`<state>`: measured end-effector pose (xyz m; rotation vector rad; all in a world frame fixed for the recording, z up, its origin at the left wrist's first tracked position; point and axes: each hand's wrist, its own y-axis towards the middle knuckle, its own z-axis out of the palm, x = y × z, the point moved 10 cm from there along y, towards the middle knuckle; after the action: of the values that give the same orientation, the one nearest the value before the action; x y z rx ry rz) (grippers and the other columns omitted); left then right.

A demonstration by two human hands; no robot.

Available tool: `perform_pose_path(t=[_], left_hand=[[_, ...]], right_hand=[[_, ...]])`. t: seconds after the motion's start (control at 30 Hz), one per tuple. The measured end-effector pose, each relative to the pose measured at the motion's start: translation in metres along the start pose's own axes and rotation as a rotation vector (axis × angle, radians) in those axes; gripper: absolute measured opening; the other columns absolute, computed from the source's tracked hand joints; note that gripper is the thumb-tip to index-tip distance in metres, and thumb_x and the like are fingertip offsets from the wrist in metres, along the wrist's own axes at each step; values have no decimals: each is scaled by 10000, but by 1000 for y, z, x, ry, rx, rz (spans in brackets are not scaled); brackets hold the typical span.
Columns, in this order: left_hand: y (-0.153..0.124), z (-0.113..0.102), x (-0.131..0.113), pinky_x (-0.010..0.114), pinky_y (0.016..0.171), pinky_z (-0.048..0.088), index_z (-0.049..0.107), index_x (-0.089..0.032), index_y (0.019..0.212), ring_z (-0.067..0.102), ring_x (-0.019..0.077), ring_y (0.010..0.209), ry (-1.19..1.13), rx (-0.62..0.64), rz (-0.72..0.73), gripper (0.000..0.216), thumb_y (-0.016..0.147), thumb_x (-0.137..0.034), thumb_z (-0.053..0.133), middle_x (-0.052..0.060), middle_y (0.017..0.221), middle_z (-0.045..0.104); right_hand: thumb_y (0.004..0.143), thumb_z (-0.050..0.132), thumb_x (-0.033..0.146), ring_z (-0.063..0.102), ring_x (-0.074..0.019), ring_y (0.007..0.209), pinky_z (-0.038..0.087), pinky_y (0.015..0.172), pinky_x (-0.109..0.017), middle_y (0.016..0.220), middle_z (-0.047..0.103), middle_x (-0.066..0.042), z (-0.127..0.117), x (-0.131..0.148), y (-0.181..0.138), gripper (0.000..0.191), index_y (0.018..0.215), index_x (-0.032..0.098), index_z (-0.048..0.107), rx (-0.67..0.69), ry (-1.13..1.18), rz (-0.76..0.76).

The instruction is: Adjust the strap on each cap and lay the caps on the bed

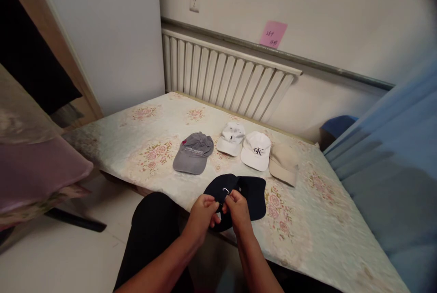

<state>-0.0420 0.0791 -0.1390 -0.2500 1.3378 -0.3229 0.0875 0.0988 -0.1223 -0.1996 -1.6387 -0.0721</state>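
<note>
A dark navy baseball cap (254,195) lies at the near edge of the bed-like surface, its brim toward the right. My left hand (204,211) pinches the cap's back strap, fingers closed. Close beside it, my right hand (236,209) is also closed on the strap, just below a small metal buckle (226,190). The fingertips hide part of the strap. Beyond the hands sit a grey cap (194,153), a white cap with a small dark emblem (231,139), a white cap with black letters (256,151) and a beige cap (283,164).
The caps rest on a floral cloth (136,138). A white radiator (218,70) runs along the wall behind, with a pink note (273,33) above it. A blue curtain (389,156) hangs at right. Draped fabric (37,174) stands at left.
</note>
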Motion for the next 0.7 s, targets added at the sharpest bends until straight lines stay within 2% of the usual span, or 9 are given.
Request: perform_pose_path(t=[0.13,0.37,0.7], left_hand=[[-3,2,3,167,377,318,430,-165,903,525,82,412,-117,-31,-80,325,661,-289,609,-37,575,578],[1,-2,-1,168,368,302,395,-187,854,507,86,393,-87,-72,78,297,668,-297,599,-63,507,557],[2,-7,-5,157,379,258,388,-197,808,382,54,344,-64,-129,94,260,682,-289,595,-113,409,458]], right_hand=[[737,572,341,443,-101,427,331,455,-220,455,509,50,0,0,-1,176,676,176,561,1,5,8],[732,579,346,437,-99,429,330,458,-221,453,505,53,5,3,-3,180,679,174,571,16,17,12],[735,577,317,447,-101,436,357,484,-229,464,521,55,10,1,-5,149,709,171,589,44,43,10]])
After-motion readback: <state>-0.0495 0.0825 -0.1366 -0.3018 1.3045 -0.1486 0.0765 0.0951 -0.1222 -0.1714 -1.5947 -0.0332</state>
